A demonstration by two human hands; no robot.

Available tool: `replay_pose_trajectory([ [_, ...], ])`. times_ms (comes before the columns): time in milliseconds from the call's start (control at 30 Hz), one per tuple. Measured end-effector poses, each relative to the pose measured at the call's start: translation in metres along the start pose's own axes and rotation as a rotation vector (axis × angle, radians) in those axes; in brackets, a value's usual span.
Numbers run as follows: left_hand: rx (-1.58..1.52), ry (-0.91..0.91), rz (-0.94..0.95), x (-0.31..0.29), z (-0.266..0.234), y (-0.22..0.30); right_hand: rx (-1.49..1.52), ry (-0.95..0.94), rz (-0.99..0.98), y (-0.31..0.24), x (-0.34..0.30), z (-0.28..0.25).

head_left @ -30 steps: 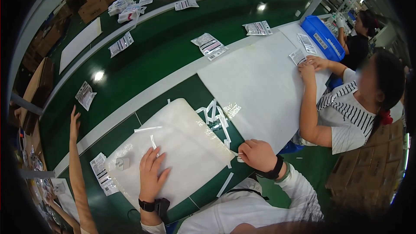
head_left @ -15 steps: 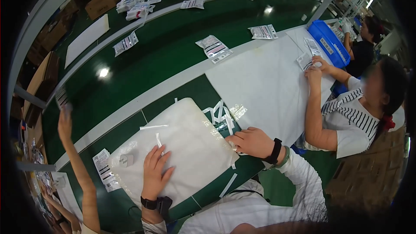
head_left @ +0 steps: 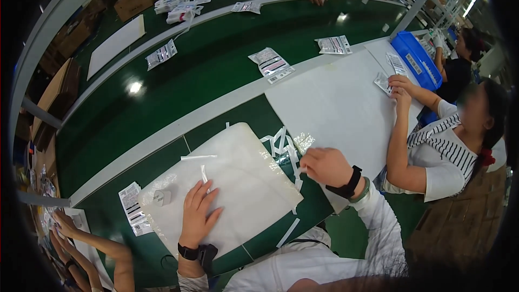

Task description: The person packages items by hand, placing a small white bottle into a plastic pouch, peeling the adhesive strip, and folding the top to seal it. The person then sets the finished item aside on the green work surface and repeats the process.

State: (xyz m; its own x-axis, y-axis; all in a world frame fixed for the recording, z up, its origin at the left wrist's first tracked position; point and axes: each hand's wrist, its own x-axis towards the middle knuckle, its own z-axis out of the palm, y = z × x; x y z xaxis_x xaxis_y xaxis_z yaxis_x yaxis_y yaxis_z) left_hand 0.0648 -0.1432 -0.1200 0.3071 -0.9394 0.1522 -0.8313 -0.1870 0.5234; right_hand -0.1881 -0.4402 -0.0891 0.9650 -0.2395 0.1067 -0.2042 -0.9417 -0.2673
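My left hand (head_left: 199,213) lies flat on a white mat (head_left: 238,205), fingers spread, its fingertips next to a short white strip (head_left: 204,173). My right hand (head_left: 328,168) is raised just beyond the mat's right edge, thumb and fingers pinched together. Something small and whitish shows at those fingertips, too blurred to name. Beside that hand, a tangle of white strips (head_left: 280,143) hangs over the mat's far right corner. Another strip (head_left: 198,157) lies on the mat's far side. A small white box (head_left: 160,198) stands near the mat's left edge, with silver-white printed packets (head_left: 133,208) beside the mat.
Ahead runs a green conveyor belt (head_left: 211,48) carrying several silver packets (head_left: 270,64). To the right, a co-worker handles a packet (head_left: 383,82) on a white sheet (head_left: 335,103), near a blue bin (head_left: 415,59). Other workers' arms (head_left: 102,243) are at the lower left.
My right hand has lifted away from the mat's edge, up and to the right. A co-worker's arm at left has drawn back from the belt. Across the belt, another person's hand has reached out.
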Motion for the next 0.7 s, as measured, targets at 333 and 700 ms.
replay_pose_trajectory([
  [333, -0.017, -0.006, 0.004, 0.002, 0.002, 0.001, 0.164, 0.234, 0.316, -0.003, 0.034, 0.011],
  [700, 0.006, 0.047, -0.005, -0.003, -0.004, -0.007, 0.28, 0.081, 0.053, -0.027, -0.001, -0.011],
])
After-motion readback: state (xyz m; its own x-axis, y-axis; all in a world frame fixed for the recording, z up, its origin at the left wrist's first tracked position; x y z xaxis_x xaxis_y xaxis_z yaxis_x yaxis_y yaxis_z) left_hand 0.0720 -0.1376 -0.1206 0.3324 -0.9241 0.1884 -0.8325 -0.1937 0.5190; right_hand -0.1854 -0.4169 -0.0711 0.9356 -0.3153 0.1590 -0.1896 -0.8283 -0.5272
